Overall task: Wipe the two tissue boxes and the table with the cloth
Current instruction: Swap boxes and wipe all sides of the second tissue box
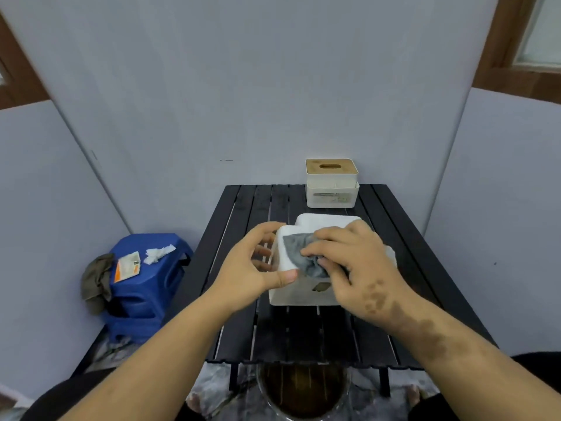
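Cloth sits bunched under the right hand, pressed on the box; left hand apparently grips the box's side.

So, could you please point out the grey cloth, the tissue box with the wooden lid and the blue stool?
grey cloth [296, 249]: head view, bare left part.
tissue box with the wooden lid [331, 196]: head view, white front.
blue stool [151, 287]: head view, side.
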